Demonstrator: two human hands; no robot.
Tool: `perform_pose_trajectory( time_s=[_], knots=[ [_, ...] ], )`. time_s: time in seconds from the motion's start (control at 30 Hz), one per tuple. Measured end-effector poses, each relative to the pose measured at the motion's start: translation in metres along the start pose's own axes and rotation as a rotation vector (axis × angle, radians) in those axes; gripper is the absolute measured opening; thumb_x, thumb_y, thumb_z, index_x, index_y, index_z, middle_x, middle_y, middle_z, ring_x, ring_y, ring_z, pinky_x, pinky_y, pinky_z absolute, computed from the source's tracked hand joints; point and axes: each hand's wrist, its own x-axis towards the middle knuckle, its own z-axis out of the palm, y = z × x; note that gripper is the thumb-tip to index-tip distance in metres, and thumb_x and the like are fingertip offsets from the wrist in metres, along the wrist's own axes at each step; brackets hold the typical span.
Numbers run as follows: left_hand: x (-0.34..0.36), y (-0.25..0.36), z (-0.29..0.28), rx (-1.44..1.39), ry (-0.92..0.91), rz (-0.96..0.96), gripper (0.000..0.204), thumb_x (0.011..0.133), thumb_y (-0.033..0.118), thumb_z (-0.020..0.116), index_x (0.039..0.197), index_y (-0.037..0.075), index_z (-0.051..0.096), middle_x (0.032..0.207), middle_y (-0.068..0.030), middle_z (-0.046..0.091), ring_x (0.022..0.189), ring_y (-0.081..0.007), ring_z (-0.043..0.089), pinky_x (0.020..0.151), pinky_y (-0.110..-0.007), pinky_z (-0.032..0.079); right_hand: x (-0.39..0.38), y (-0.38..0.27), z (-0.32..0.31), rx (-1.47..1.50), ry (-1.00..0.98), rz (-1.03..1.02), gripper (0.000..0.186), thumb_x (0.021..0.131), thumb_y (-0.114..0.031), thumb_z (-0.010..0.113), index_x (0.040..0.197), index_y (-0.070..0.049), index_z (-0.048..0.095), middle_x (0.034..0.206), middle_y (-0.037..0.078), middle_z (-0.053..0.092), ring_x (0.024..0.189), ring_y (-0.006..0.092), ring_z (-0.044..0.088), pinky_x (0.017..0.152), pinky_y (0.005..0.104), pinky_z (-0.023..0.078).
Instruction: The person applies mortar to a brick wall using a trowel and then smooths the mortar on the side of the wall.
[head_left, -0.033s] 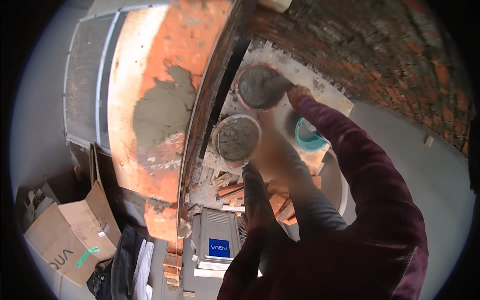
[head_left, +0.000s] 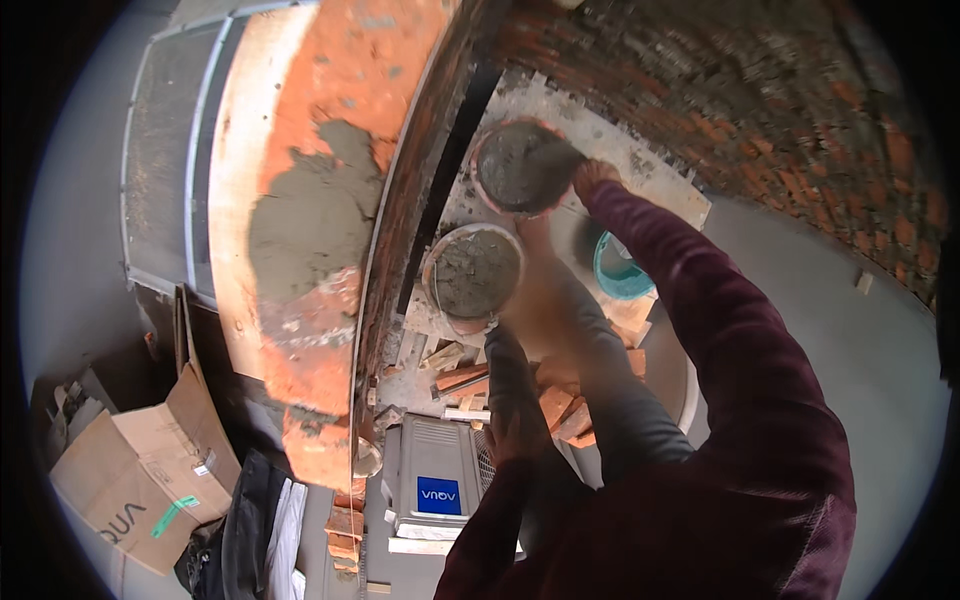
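At the right rim of the far bucket (head_left: 475,178), my right hand (head_left: 597,178) is closed around what appears to be a trowel (head_left: 562,163), its dark grey blade smeared by motion over the wet mortar (head_left: 515,170). The grip itself is mostly hidden. My left hand (head_left: 508,432) lies on my left leg, fingers stretched out, holding nothing. Between the far bucket and my left knee stands a second bucket (head_left: 430,285) filled with thicker, lumpy mortar (head_left: 478,270).
A teal bucket (head_left: 622,270) stands beneath my right forearm. Broken bricks (head_left: 565,410) and wood scraps lie around my legs, near a grey boxed unit (head_left: 430,450). Left rises a brick pier with a mortar patch (head_left: 315,225); an open cardboard box (head_left: 150,470) sits lower left. A brick wall (head_left: 760,120) borders the right.
The trowel blade has shifted and now blends into the mortar in the far bucket. My right hand has moved slightly up in the picture; my left hand stays on my leg.
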Motion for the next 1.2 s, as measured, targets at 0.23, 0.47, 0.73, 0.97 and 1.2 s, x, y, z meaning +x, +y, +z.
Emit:
perform_pose_trajectory(
  time_s=[0.23,0.47,0.73,0.97,1.2],
  knots=[
    [0.011,-0.008,0.002,-0.077,0.049,-0.004,0.068,0.061,0.041,0.074,0.124,0.024,0.054,0.141,-0.0135,0.034,0.13,-0.0452,0.026,0.104,-0.052,0.03,0.106,-0.055,0.065,-0.091,-0.282,-0.154,0.038,0.083,-0.034,0.061,0.114,-0.011,0.061,0.117,0.007,0.06,0.108,0.026,0.058,0.083,0.0481,0.049],
    [0.005,-0.013,-0.013,-0.06,0.022,-0.031,0.067,0.06,0.037,0.075,0.123,0.022,0.056,0.141,-0.0152,0.033,0.131,-0.0428,0.023,0.108,-0.049,0.026,0.098,-0.083,0.129,-0.129,-0.202,-0.503,0.035,0.068,-0.023,0.07,0.101,-0.012,0.068,0.104,0.006,0.064,0.106,0.0297,0.055,0.092,0.0361,0.045],
    [0.011,-0.017,-0.025,-0.026,-0.018,0.011,0.073,0.061,0.035,0.076,0.128,0.02,0.051,0.144,-0.0153,0.029,0.134,-0.0415,0.02,0.109,-0.046,0.027,0.048,-0.074,0.176,1.463,-0.02,0.069,0.032,0.072,-0.009,0.068,0.104,-0.006,0.062,0.065,0.006,0.058,0.064,0.0164,0.057,0.055,0.0283,0.045],
    [0.009,-0.011,-0.042,-0.013,-0.07,0.001,0.075,0.063,0.034,0.077,0.131,0.017,0.048,0.145,-0.0159,0.027,0.135,-0.0407,0.017,0.11,-0.045,0.025,-0.03,-0.061,0.14,1.693,0.125,0.104,0.032,0.07,0.0,0.065,0.101,-0.004,0.06,0.065,0.001,0.056,0.059,0.0116,0.052,0.054,0.0265,0.044],
    [0.008,-0.021,-0.035,-0.097,-0.02,0.005,0.083,0.066,0.041,0.075,0.135,0.012,0.04,0.144,-0.0236,0.025,0.136,-0.0413,0.015,0.111,-0.045,0.021,-0.209,-0.019,0.036,1.52,0.153,-0.14,0.021,0.073,-0.009,0.065,0.092,-0.003,0.057,0.062,0.003,0.056,0.05,0.0102,0.051,0.045,0.0284,0.043]
  ],
)
